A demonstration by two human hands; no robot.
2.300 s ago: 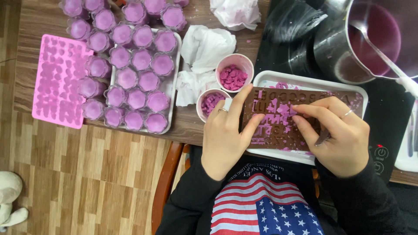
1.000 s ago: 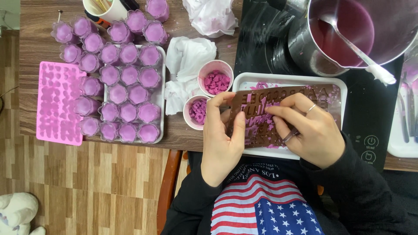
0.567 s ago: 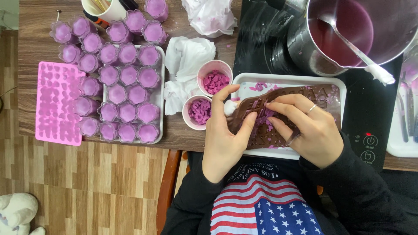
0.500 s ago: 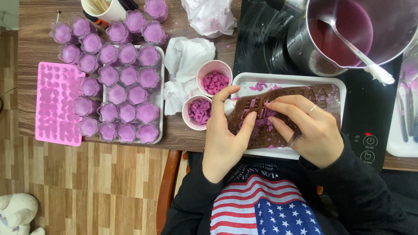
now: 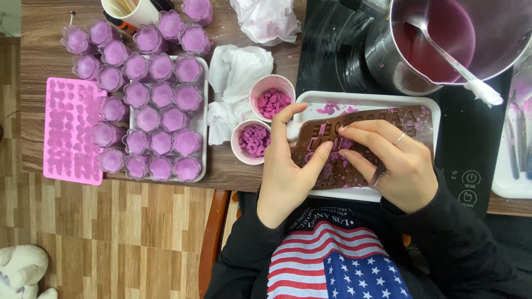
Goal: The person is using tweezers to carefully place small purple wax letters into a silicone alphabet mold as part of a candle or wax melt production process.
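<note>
— What are we seeing lying on the wooden worktop?
— We're seeing a pink mould, white trays, two small cups, crumpled tissues and a black hob.

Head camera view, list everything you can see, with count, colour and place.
Brown letter mould: one, on the white tray, under both hands.
White tray: one, table edge, centre.
Small cups of purple pieces: two, white, left of the tray.
Purple filled cups: many, left, on and around another tray.
Pink mould: one, far left.
Crumpled tissues: white, centre top.
Metal pot: one, purple liquid and a spoon inside, top right.
Black cooktop: one, right.
Left hand: on the mould's left end.
Right hand: pressing the mould.
</note>
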